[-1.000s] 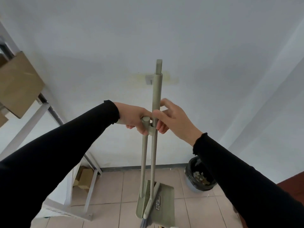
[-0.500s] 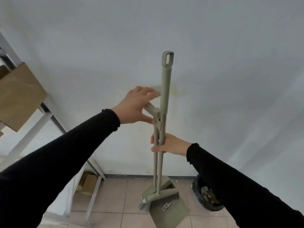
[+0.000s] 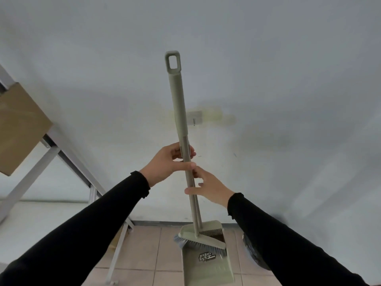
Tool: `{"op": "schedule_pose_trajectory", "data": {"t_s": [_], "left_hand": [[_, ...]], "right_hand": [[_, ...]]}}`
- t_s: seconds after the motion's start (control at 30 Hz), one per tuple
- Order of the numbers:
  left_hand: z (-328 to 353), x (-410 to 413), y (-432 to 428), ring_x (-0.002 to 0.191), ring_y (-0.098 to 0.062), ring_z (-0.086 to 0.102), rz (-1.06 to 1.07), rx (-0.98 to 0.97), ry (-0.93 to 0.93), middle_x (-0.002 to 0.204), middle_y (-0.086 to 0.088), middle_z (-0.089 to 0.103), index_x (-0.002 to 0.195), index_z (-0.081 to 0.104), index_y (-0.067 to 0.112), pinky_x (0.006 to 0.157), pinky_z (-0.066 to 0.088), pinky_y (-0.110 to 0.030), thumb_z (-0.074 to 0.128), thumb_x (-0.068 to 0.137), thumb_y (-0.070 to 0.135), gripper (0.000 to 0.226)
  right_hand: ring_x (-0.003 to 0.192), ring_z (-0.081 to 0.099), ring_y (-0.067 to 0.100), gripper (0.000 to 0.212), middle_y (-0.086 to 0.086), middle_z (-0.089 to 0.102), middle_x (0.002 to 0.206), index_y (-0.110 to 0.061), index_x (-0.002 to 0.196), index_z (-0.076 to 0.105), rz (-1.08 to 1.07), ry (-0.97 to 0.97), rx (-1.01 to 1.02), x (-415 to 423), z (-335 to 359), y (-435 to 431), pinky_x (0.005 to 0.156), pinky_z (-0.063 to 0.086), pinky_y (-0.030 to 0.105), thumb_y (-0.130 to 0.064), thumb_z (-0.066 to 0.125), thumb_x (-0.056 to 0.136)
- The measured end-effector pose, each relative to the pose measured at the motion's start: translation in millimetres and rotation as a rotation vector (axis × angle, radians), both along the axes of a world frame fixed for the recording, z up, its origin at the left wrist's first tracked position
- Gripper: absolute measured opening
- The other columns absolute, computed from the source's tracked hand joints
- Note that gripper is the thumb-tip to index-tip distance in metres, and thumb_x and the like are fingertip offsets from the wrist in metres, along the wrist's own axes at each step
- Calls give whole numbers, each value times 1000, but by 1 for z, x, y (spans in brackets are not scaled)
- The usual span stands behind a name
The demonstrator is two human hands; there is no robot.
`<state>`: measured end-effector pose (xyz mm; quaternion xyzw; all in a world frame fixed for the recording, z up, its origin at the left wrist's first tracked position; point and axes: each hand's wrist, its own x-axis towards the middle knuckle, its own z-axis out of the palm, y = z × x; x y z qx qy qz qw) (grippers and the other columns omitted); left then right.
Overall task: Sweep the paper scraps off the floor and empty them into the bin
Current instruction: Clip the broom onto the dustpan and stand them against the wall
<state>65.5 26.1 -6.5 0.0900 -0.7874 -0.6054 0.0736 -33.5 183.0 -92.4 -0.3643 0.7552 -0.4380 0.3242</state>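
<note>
A grey-green broom (image 3: 179,112) with a hanging loop at its top stands upright in front of the white wall, its brush head (image 3: 198,241) resting in the matching dustpan (image 3: 207,267) on the tiled floor. My left hand (image 3: 170,162) is closed around the broom handle at mid height. Just below it, my right hand (image 3: 209,188) wraps the thinner dustpan handle that runs behind the broom's. The black bin (image 3: 254,256) sits at the right, mostly hidden by my right sleeve. No paper scraps show on the floor.
A small wall hook (image 3: 194,117) is fixed behind the handle. A white metal shelf frame (image 3: 68,155) with a cardboard box (image 3: 19,129) stands at the left, its leg (image 3: 117,252) reaching the tiles near the dustpan.
The broom and dustpan have come away from the wall hook and tilted slightly. My left hand has moved from the dustpan handle's top onto the broom handle; my right hand stays just below.
</note>
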Motion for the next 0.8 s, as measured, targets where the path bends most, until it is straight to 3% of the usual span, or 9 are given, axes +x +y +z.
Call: {"op": "schedule_pose_trajectory", "data": {"t_s": [0.1, 0.27, 0.57, 0.8], "left_hand": [[-5, -4, -5, 117, -22, 63, -40, 27, -15, 115, -11, 70, 113, 67, 11, 97, 54, -37, 82, 80, 11, 37], [-14, -13, -10, 113, -22, 63, -64, 4, -14, 112, -14, 69, 109, 66, 6, 96, 53, -35, 81, 80, 11, 32], [-48, -37, -21, 112, -27, 61, -94, 37, -113, 120, -19, 65, 112, 65, 2, 96, 53, -32, 80, 81, 8, 34], [-65, -55, -23, 102, -10, 65, -125, 52, -149, 115, -12, 66, 114, 65, 2, 90, 53, -26, 79, 82, 4, 35]], "right_hand": [[116, 54, 4, 65, -18, 59, 125, -36, 135, 49, -20, 20, 19, -3, -13, -1, 102, 47, 35, -39, 79, 77], [111, 59, 5, 55, -18, 63, 117, -35, 128, 53, -87, 72, 26, -4, -25, -10, 96, 53, 33, -42, 75, 79], [119, 59, 11, 49, -11, 63, 124, -31, 125, 52, -135, 42, 107, -17, -52, -18, 104, 48, 36, -36, 75, 82], [118, 59, 13, 45, -12, 61, 117, -27, 124, 53, -163, 22, 129, -27, -66, -19, 103, 47, 35, -32, 74, 84]]}}
